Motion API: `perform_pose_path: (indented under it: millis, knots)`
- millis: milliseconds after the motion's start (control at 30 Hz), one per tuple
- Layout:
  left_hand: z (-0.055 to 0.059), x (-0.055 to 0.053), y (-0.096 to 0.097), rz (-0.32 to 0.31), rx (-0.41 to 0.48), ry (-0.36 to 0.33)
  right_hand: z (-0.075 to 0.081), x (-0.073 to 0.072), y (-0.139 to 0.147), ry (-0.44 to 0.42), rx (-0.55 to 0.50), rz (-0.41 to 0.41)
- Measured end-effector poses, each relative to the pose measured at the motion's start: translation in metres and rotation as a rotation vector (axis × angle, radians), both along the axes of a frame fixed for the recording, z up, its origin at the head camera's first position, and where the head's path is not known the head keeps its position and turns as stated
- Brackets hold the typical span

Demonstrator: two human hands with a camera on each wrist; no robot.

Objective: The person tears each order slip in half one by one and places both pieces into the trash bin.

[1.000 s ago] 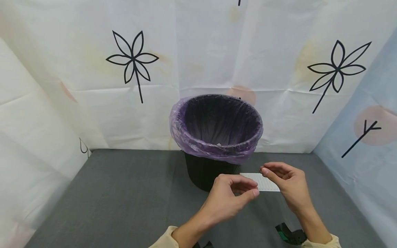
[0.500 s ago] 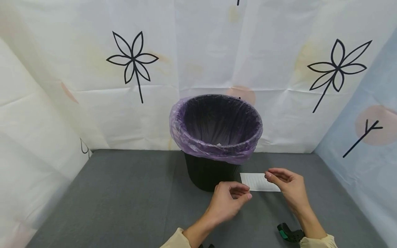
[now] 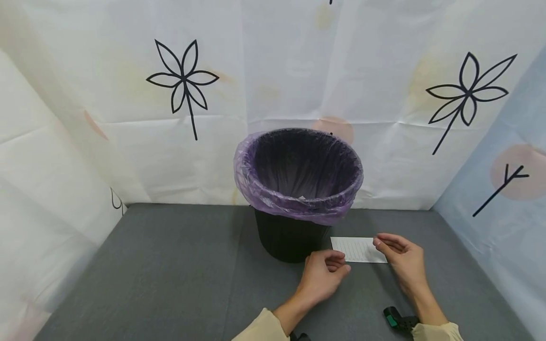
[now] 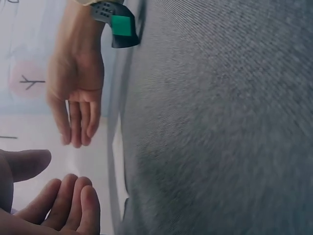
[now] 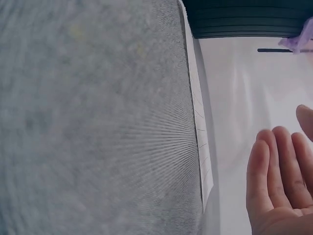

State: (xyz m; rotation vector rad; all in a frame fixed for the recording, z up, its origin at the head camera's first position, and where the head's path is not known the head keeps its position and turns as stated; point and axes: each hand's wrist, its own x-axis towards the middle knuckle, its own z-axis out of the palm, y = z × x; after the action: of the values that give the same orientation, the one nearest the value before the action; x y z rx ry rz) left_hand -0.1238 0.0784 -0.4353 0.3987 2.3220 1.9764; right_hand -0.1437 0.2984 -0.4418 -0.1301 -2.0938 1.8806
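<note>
A white lined sheet of paper (image 3: 357,249) lies flat on the grey table, just right of the bin. My left hand (image 3: 322,278) hovers at its near left corner, fingers loosely bent and nothing between them. Over the paper's right end is my right hand (image 3: 405,263), also relaxed, thumb apart from the fingers. In the left wrist view the sheet (image 4: 119,169) appears edge-on beyond my left fingers (image 4: 66,205), with the right hand (image 4: 78,93) facing them. The right wrist view shows my right fingers (image 5: 281,166) bare, the paper strip (image 5: 198,117) beside them.
A black bin (image 3: 286,237) with a purple liner bag (image 3: 294,208) folded over its rim stands behind the hands. A small white scrap (image 3: 301,197) shows inside it. White patterned cloth (image 3: 277,71) hangs behind the grey table (image 3: 170,274).
My right hand has moved right and slightly down, uncovering more of the paper. My left hand has drawn back a little from the sheet. The paper and bin have stayed in place.
</note>
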Motion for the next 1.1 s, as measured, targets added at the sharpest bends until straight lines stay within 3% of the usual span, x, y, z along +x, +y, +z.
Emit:
perform_pose_path:
  millis: [267,367,567,733,1100]
  knots:
    - [-0.014,-0.006,0.014,0.096,-0.080,0.021,-0.007,-0.004,0.007,-0.015,0.026,-0.110]
    - [-0.017,-0.008,0.018,0.114,-0.096,0.018,-0.009,-0.005,0.010,-0.022,0.021,-0.124]
    - [-0.022,-0.018,0.026,0.136,-0.130,0.039,-0.011,-0.007,0.012,-0.036,0.109,-0.158]
    - [-0.026,-0.027,0.035,0.172,-0.186,0.029,-0.012,-0.009,0.012,-0.061,0.122,-0.129]
    - [-0.025,-0.034,0.049,0.185,-0.234,0.015,-0.010,-0.013,0.012,-0.195,0.350,0.030]
